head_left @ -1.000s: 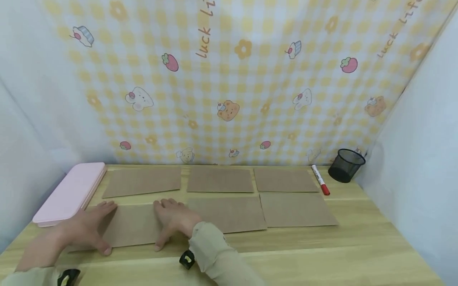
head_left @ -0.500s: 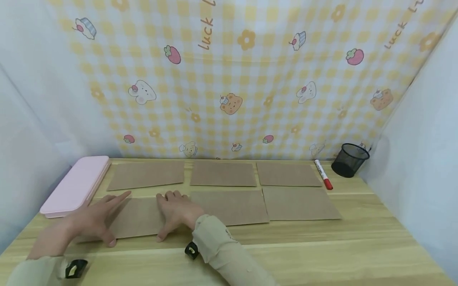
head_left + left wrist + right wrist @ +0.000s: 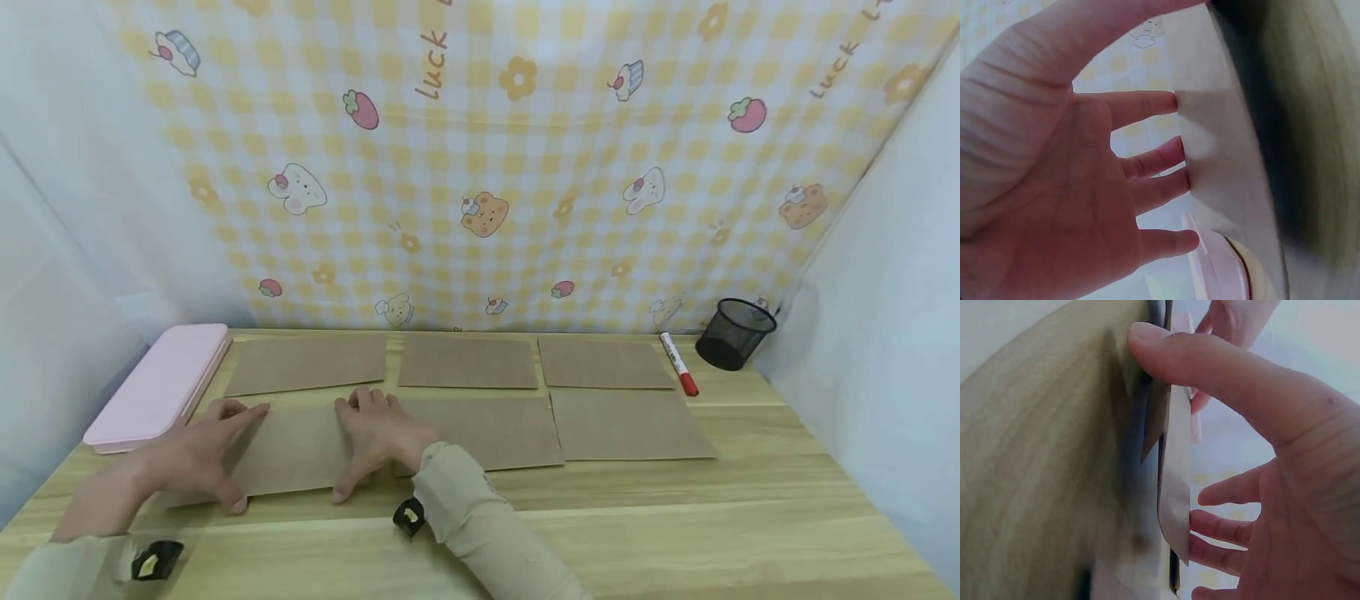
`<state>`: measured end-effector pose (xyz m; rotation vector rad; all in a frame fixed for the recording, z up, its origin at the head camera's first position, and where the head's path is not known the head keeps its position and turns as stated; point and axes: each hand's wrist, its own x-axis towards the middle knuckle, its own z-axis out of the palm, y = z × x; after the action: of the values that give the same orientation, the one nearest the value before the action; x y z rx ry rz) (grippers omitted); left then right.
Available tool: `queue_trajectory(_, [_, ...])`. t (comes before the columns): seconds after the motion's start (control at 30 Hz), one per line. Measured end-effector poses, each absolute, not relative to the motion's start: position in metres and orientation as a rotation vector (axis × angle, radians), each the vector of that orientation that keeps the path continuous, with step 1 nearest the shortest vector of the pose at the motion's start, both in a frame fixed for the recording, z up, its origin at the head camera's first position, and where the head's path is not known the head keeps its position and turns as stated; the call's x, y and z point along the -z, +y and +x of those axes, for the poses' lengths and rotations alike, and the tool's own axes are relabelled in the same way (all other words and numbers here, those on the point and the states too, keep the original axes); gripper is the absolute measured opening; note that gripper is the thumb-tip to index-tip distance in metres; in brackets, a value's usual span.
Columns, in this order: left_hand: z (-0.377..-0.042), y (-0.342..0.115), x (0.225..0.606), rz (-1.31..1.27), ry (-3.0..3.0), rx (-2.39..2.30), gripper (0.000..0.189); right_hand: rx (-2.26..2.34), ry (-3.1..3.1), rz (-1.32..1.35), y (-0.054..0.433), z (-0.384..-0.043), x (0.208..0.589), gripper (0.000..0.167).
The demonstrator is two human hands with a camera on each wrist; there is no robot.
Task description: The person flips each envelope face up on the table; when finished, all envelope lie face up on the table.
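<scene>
A flat brown cardboard piece [image 3: 292, 450] lies at the front left of the wooden table. My left hand [image 3: 187, 458] spans its left part, with the fingertips at the far edge and the thumb at the near edge. In the left wrist view the fingers [image 3: 1147, 187] are spread and touch the cardboard. Across its right end my right hand [image 3: 378, 437] holds it the same way. The right wrist view shows the thumb [image 3: 1154, 340] over the near edge and a dark gap below the cardboard; how far it is raised, I cannot tell.
Several similar brown cardboard pieces [image 3: 483, 433] lie in two rows to the right and behind. A pink case [image 3: 161, 379] stands at the left. At the back right are a red-capped marker [image 3: 678, 364] and a black mesh pen cup [image 3: 735, 337], before a checked curtain [image 3: 450, 150].
The scene has shifted up in the head view as the camera tilts. My right hand has moved slightly right. Both hands keep their hold on the same cardboard piece.
</scene>
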<state>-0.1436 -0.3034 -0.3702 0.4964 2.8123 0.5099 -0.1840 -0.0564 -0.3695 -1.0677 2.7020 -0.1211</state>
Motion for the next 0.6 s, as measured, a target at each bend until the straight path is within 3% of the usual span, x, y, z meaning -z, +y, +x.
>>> queue_trajectory(0.27, [-0.145, -0.293, 0.368, 0.643, 3.004, -0.544, 0.118, 0.325, 2.633, -0.993, -0.044, -0.188, 0.363, 0.104])
queue_trajectory(0.6, [-0.143, -0.296, 0.366, 0.642, 2.986, -0.492, 0.108, 0.33, 2.628, -1.075, -0.037, -0.186, 0.361, 0.1])
